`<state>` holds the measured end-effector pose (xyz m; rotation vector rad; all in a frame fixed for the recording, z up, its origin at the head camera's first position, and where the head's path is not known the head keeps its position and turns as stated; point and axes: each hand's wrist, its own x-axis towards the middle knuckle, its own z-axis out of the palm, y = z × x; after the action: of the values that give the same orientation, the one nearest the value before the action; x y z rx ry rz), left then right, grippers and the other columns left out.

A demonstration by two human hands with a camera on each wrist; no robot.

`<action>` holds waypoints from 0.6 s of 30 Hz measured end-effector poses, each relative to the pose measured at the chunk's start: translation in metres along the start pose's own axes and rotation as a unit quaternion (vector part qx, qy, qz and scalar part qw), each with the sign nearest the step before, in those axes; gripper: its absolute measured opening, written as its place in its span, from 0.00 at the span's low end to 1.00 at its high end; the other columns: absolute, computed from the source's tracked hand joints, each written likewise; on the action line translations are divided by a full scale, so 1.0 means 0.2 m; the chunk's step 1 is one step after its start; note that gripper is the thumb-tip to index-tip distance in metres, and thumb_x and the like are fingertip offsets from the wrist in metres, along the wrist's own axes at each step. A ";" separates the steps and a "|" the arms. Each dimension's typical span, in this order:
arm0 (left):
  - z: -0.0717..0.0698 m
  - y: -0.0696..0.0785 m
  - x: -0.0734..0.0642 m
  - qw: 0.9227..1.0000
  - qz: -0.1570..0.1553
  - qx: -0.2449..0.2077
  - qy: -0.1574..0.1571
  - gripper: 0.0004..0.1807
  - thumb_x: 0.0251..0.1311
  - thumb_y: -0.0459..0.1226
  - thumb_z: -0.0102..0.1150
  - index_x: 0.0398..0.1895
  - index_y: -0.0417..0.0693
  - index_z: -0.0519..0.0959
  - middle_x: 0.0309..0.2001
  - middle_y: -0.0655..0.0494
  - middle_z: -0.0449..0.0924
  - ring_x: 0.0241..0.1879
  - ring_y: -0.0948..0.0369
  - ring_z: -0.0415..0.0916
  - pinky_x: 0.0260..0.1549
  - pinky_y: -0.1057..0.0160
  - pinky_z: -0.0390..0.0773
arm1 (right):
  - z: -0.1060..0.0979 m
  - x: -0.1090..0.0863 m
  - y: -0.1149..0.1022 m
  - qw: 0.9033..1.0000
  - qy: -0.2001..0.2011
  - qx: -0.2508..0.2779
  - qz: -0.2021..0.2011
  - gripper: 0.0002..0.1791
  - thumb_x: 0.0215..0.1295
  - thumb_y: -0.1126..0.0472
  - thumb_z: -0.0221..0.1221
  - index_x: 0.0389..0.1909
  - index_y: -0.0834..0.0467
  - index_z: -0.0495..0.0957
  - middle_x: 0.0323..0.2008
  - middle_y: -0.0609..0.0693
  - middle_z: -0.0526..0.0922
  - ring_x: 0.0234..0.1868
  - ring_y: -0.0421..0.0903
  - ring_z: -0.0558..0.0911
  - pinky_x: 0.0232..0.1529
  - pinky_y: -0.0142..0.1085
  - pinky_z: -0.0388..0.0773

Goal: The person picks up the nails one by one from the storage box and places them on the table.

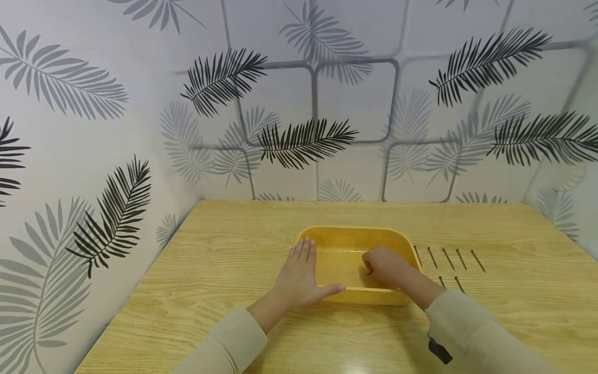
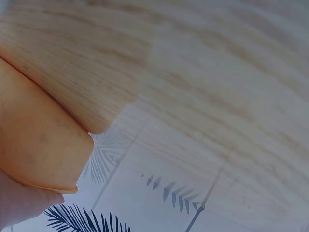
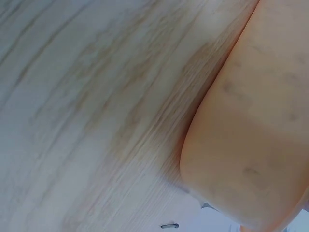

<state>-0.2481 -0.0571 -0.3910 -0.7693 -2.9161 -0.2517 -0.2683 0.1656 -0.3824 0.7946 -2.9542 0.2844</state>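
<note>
A shallow yellow plastic tray stands on the wooden table in the head view. My left hand lies over its left end, fingers straight along the left rim and thumb stretched along the front rim. In the left wrist view, fingers rest at the rim of the tray. My right hand reaches down inside the tray's right half with curled fingers. At its fingertips shows a small dark piece, mostly hidden by the hand. The right wrist view shows the tray's outer wall.
Right of the tray, several dark thin screws lie in a slanted row, with more screws in front, partly behind the right forearm. A patterned wall stands behind the table. A small black item shows at the right sleeve.
</note>
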 end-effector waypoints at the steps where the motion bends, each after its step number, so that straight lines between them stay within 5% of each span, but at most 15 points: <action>1: 0.00 0.00 0.00 1.000 0.000 0.000 0.000 0.59 0.52 0.71 0.42 0.69 0.30 0.49 0.71 0.35 0.46 0.72 0.45 0.43 0.70 0.49 0.47 | 0.00 0.00 0.00 1.000 0.002 0.002 -0.005 0.16 0.50 0.75 0.60 0.13 0.57 0.67 0.15 0.44 0.64 0.19 0.37 0.60 0.20 0.25 0.57; 7: 0.00 0.00 0.00 1.000 0.002 0.001 0.002 0.58 0.53 0.70 0.43 0.69 0.30 0.49 0.71 0.35 0.46 0.72 0.45 0.43 0.70 0.50 0.47 | -0.01 -0.02 0.01 0.999 -0.006 0.038 0.001 0.15 0.52 0.70 0.62 0.14 0.59 0.68 0.14 0.45 0.67 0.19 0.37 0.62 0.21 0.26 0.60; 13: 0.00 0.00 0.00 1.000 0.004 0.001 0.000 0.58 0.53 0.70 0.43 0.69 0.30 0.49 0.71 0.34 0.46 0.72 0.45 0.43 0.70 0.50 0.47 | -0.02 -0.03 0.00 0.988 -0.008 0.099 0.120 0.20 0.57 0.72 0.52 0.11 0.55 0.57 0.13 0.43 0.53 0.17 0.39 0.54 0.19 0.28 0.53; 18: 0.00 0.00 0.00 1.000 0.003 0.004 0.003 0.58 0.53 0.70 0.43 0.69 0.29 0.49 0.71 0.34 0.46 0.72 0.44 0.44 0.70 0.50 0.48 | -0.01 -0.02 0.01 0.977 -0.007 0.105 0.185 0.26 0.54 0.66 0.56 0.07 0.52 0.52 0.11 0.41 0.47 0.15 0.37 0.50 0.17 0.26 0.49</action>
<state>-0.2477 -0.0571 -0.3909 -0.7738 -2.9064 -0.2411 -0.2650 0.1689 -0.3821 0.2503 -3.1047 0.6212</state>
